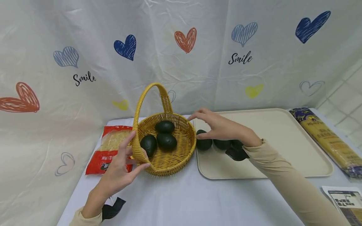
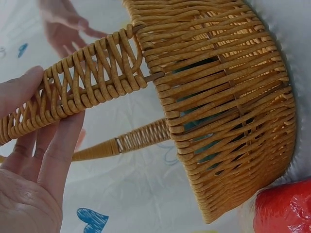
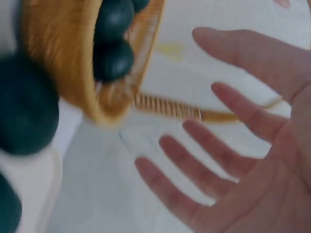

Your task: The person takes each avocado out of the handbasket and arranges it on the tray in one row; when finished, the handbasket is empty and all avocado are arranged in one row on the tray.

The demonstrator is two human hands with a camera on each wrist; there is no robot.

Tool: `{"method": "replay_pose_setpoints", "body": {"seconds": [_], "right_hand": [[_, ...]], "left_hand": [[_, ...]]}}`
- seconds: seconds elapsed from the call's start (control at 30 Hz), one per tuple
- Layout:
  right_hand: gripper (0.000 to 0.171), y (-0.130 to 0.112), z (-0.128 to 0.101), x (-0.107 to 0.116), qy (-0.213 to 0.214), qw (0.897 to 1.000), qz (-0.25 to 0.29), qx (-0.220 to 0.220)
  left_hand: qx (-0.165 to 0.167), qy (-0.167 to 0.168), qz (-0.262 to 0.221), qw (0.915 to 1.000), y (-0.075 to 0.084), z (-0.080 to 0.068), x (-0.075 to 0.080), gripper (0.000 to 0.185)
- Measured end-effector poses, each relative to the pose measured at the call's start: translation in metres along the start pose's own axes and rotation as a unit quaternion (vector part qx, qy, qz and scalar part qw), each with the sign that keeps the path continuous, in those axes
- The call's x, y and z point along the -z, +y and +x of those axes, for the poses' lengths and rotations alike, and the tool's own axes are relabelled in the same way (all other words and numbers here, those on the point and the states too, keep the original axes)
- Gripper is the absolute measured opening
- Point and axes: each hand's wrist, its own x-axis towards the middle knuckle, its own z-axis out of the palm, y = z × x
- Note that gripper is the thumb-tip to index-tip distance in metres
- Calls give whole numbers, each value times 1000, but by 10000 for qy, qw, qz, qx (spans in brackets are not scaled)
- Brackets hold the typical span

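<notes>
A yellow wicker basket with a tall arched handle stands on the white-covered table. Inside it lie three dark green avocados. My left hand holds the near side of the handle, with the thumb on one face and fingers on the other, as the left wrist view shows. My right hand is over the left end of a cream tray, beside the basket's rim. Its spread fingers hold nothing. Below that hand, dark avocados sit on the tray, partly hidden by the hand and wrist.
Left of the basket, partly behind it, lies a red packet with a clear window. A long yellow and purple packet lies along the tray's right end. A printed packet is at the right front. Behind hangs a white heart-patterned sheet.
</notes>
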Motion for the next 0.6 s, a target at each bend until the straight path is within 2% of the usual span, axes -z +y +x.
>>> {"method": "replay_pose_setpoints", "body": {"seconds": [0.1,0.2,0.43,0.6], "right_hand": [[50,-2,23,-20,-425,9980,57,455],[46,3,39,-41,-758,9951,161,617],[50,15,62,-75,-865,9945,524,285],[55,15,73,-90,-896,9949,437,159]], "left_hand": [[26,-9,-9,10000,-1,0,0,123],[36,-22,17,10000,-2,0,0,123],[33,-20,100,9999,-2,1,1,121],[83,-24,128,9999,-2,0,2,122]]}}
